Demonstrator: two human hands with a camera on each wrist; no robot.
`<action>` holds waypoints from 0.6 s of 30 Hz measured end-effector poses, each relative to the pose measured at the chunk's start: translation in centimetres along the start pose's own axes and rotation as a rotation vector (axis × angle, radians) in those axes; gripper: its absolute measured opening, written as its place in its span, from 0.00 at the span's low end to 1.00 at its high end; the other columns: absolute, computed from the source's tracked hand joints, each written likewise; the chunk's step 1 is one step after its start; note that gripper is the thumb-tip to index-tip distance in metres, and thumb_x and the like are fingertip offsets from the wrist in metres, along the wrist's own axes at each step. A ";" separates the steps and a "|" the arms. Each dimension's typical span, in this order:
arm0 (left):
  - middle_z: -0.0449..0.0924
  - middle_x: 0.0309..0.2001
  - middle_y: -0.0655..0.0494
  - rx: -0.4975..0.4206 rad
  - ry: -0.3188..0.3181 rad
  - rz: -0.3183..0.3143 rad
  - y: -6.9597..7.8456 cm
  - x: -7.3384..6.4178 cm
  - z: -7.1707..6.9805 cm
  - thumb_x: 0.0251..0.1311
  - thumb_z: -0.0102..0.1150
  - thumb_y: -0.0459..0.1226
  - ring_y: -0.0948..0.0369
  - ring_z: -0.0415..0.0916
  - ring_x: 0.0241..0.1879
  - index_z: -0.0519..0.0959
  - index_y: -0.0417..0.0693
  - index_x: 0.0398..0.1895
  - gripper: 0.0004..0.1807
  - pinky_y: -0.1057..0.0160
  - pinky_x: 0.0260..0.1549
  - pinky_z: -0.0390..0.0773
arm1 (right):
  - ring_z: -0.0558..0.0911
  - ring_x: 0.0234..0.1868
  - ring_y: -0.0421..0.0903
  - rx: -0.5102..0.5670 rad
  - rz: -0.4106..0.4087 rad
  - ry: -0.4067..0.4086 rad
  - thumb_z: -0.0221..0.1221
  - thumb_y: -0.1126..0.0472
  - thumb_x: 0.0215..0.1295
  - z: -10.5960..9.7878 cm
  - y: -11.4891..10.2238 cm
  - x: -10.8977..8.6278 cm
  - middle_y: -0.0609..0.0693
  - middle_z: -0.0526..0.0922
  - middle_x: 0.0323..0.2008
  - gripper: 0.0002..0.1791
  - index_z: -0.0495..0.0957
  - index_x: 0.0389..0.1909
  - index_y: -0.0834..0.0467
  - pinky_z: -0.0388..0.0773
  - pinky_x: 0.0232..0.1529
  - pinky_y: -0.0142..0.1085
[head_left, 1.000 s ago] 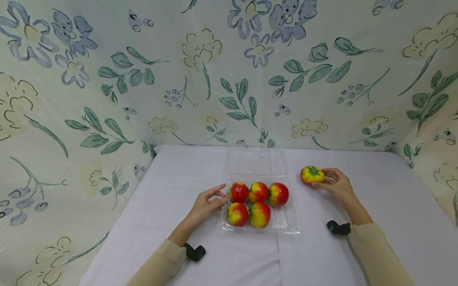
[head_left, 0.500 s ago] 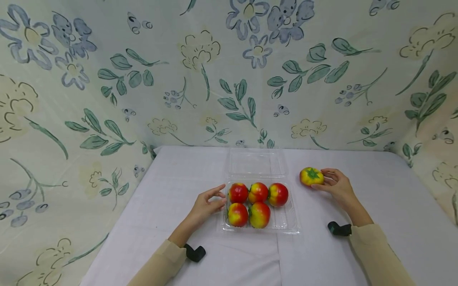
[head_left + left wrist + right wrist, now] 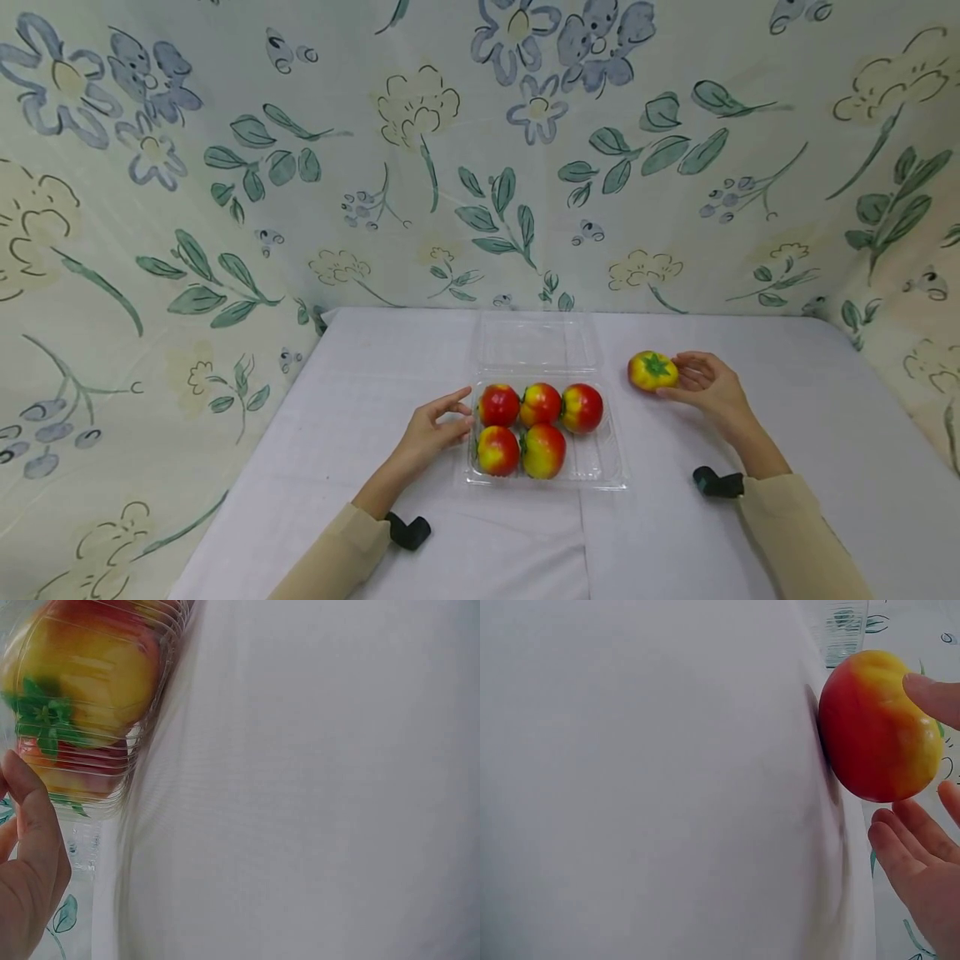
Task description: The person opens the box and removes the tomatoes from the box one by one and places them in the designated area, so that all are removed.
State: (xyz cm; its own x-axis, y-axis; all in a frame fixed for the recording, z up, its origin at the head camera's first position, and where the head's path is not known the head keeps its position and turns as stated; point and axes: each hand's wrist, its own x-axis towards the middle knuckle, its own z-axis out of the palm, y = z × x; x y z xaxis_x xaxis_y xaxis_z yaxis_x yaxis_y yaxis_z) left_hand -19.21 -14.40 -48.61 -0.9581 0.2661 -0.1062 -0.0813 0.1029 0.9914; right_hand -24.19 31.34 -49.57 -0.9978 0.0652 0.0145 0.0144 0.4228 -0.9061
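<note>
A red-and-yellow persimmon (image 3: 652, 372) with a green leafy cap rests on the white cloth, right of a clear plastic box (image 3: 596, 458). My right hand (image 3: 716, 396) is around its right side, fingers spread. In the right wrist view the thumb (image 3: 932, 697) overlaps the fruit, while the other fingers stand a little away from it. Several similar persimmons (image 3: 543, 451) sit in the box in two rows; the near row's right spot holds none. My left hand (image 3: 426, 429) rests with relaxed fingertips at the box's left wall, also seen in the left wrist view.
The box's clear lid (image 3: 536, 342) lies folded back behind it. A white cloth (image 3: 360, 367) covers the table, and a flowered curtain (image 3: 420, 208) hangs at its back and sides. Black wrist mounts (image 3: 408, 531) stick out from both sleeves.
My right hand's fingers have loosened and drawn slightly right, off the persimmon, which tipped a little so its cap faces more toward me, then stayed put. The left hand and box have not moved.
</note>
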 end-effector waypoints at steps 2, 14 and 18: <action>0.75 0.47 0.42 0.001 -0.001 0.008 0.7 -0.4 0.2 0.66 0.61 0.29 0.58 0.81 0.33 0.67 0.37 0.71 0.30 0.65 0.42 0.83 | 0.68 0.66 0.66 -0.010 -0.011 0.008 0.72 0.55 0.58 -0.2 -0.2 -0.1 0.68 0.66 0.66 0.43 0.61 0.68 0.67 0.74 0.53 0.25; 0.75 0.49 0.44 -0.010 0.022 0.018 -1.6 0.6 -0.1 0.65 0.65 0.35 0.60 0.81 0.32 0.71 0.47 0.71 0.30 0.66 0.42 0.83 | 0.66 0.68 0.63 -0.057 -0.080 0.022 0.73 0.57 0.58 -0.9 -1.1 -0.5 0.67 0.66 0.67 0.42 0.63 0.68 0.64 0.71 0.59 0.30; 0.75 0.49 0.44 -0.008 0.025 0.017 -1.7 0.6 -0.2 0.65 0.65 0.35 0.59 0.81 0.32 0.71 0.48 0.70 0.30 0.65 0.42 0.83 | 0.66 0.68 0.60 -0.051 -0.110 0.032 0.74 0.55 0.56 -0.8 -1.4 -0.7 0.64 0.68 0.66 0.41 0.65 0.67 0.60 0.70 0.57 0.24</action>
State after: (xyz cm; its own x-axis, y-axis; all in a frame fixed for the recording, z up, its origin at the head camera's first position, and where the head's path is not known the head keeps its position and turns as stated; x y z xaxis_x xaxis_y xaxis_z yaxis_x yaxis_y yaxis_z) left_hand -19.72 -14.57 -50.30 -0.9658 0.2442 -0.0876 -0.0670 0.0913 0.9936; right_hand -23.42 31.42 -47.99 -0.9909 0.0446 0.1274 -0.0912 0.4748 -0.8754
